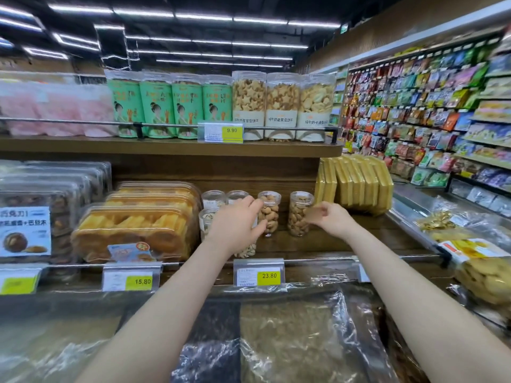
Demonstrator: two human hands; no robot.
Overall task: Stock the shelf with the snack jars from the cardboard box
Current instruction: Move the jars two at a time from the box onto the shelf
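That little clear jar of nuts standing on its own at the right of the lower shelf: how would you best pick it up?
Probably around the middle of the nut jar, from the front, thumb and fingers wrapping opposite sides. It stands upright and is a plain round cylinder, with open gaps either side. The right hand is already beside it.

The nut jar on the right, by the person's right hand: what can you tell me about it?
The right nut jar is a clear plastic cylinder with a clear lid, filled nearly to the top with pale brown nuts. It stands upright on the brown wooden shelf, apart from a similar jar to its left, with yellow packs to its right. The right hand is at its side with fingers curled; whether they grip it is unclear.
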